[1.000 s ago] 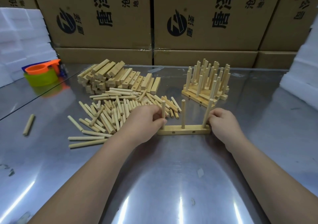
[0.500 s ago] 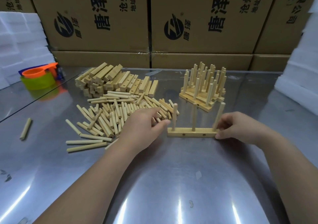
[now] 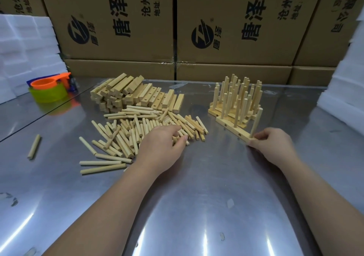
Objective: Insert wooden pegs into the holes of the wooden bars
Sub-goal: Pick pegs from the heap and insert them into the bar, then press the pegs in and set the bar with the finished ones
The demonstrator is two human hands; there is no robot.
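A wooden bar (image 3: 234,130) with three upright pegs lies on the metal table, angled toward the stack of finished bars with pegs (image 3: 237,100). My right hand (image 3: 272,145) pinches the bar's near end. My left hand (image 3: 163,147) rests over the near right edge of the pile of loose pegs (image 3: 137,131), fingers loosely curled down onto pegs; whether it holds one is hidden. A heap of bare wooden bars (image 3: 136,94) lies behind the pegs.
A single stray peg (image 3: 33,146) lies at the left. An orange scoop in a green cup (image 3: 48,90) stands far left. Cardboard boxes (image 3: 226,25) wall the back; white foam blocks (image 3: 342,78) flank the right and left sides.
My right hand has pushed the filled bar right and back, turning it toward the finished stack. My left hand let go of the bar and moved left onto the loose pegs.
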